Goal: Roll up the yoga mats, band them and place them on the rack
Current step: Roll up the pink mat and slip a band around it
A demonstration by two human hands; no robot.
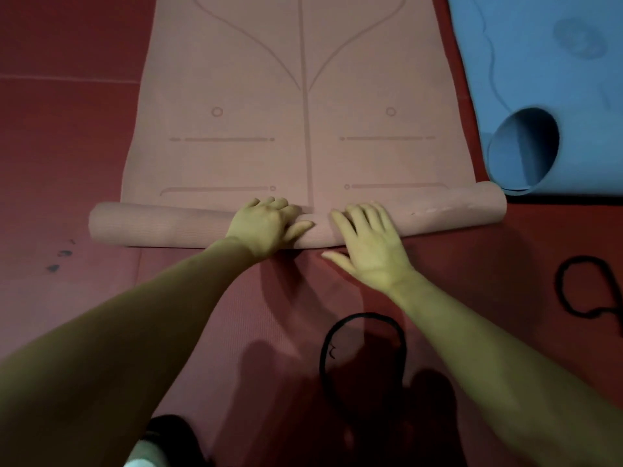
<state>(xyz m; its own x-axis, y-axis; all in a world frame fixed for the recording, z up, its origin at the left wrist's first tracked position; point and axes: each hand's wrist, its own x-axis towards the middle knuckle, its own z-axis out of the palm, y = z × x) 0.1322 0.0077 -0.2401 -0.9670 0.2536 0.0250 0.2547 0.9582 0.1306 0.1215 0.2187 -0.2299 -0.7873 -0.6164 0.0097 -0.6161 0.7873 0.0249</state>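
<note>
Pink foam yoga mat (303, 106) with printed alignment lines lay flat on the red padded floor (67, 146), running toward 12 o'clock, its near end already wound into a slim roll (161, 224) across the middle of my view. My left hand (266, 224) rested on top of that roll with its fingers (273, 203) curled over the far side, while my right hand (367, 237) lay flat beside it, fingers (357, 214) spread and straight, pressing down without gripping.

I judged the mat light, soft and springy, grippy rather than slick, so it would want to uncoil if pressure came off. Both hands sat near the centre line; the roll's ends at 9 and 3 o'clock looked uneven, so a wider hold seemed wiser to me.

A thin black elastic band loop (364, 348) waited on the floor at 6 o'clock, a second black loop (590, 288) at 4 o'clock. A blue foam mat (539, 62), partly curled, lay at 2 o'clock. No rack was visible.
</note>
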